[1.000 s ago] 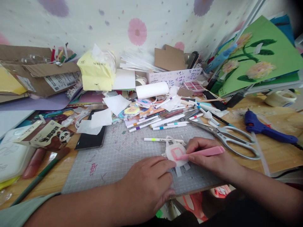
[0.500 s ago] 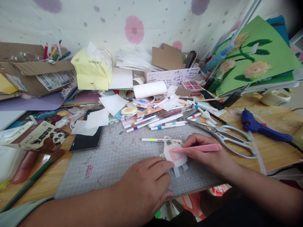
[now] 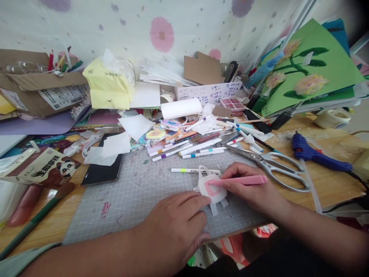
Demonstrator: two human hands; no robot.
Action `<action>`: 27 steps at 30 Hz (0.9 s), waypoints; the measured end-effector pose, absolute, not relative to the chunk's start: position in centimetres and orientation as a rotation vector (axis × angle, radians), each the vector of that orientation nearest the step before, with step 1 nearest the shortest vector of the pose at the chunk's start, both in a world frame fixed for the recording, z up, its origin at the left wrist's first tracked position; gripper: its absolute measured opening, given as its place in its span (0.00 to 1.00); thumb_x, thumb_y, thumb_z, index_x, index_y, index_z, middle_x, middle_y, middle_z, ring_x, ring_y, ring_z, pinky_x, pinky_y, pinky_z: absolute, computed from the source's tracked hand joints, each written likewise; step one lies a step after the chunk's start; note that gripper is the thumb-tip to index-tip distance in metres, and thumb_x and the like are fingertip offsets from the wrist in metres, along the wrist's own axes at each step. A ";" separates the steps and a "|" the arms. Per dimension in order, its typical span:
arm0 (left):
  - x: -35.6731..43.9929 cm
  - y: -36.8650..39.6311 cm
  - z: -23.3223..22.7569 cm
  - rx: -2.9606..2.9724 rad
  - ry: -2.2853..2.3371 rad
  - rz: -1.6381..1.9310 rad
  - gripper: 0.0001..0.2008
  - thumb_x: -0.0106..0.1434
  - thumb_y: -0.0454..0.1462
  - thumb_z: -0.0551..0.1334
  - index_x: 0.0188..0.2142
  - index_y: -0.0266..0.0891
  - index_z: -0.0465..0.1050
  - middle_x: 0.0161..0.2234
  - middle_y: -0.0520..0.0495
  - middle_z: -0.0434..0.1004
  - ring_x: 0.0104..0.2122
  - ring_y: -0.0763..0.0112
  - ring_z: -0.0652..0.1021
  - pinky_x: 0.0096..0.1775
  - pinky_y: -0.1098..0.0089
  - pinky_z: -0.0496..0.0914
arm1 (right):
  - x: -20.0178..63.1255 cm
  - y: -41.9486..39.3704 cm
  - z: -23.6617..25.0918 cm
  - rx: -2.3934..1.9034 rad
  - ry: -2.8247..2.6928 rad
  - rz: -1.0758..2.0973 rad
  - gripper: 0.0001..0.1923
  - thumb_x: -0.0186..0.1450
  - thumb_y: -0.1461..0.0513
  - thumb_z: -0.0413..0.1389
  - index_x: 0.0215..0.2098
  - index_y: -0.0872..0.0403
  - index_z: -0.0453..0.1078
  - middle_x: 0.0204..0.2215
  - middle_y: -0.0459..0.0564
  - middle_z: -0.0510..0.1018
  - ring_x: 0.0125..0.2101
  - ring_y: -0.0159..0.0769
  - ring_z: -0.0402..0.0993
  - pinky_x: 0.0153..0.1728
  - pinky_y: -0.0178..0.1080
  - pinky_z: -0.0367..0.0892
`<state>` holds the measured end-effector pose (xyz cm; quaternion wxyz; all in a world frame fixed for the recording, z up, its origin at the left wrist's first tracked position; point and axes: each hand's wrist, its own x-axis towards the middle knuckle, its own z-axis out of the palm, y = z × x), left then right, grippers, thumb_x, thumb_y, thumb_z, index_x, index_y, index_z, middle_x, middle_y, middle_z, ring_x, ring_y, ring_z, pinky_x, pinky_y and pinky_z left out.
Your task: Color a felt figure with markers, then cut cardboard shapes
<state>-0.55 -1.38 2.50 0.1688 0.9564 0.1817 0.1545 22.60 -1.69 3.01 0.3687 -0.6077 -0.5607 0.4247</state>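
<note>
Now the right hand has its grip closed on a pink pen, tip on a white cutout. Left hand lies loosely curled, holding nothing, fingertips touching the cutout on the mat.

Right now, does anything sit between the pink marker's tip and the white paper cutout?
Nothing visible does. The right hand holds the pink marker with its tip on the white paper cutout; the left hand steadies its near edge.

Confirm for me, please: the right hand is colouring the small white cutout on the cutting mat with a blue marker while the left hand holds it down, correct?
Not quite: the head view shows the marker is pink, not blue. The right hand draws with it on the small white cutout on the cutting mat, while the left hand steadies it.
</note>
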 end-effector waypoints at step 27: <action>-0.6 -1.3 2.4 2.742 0.498 0.482 0.06 0.66 0.35 0.56 0.38 0.36 0.71 0.51 0.43 0.75 0.49 0.60 0.74 0.53 0.61 0.70 | 23.0 -1.5 3.0 -1.497 -1.380 1.191 0.08 0.53 0.59 0.63 0.22 0.52 0.70 0.20 0.42 0.71 0.23 0.32 0.64 0.23 0.34 0.58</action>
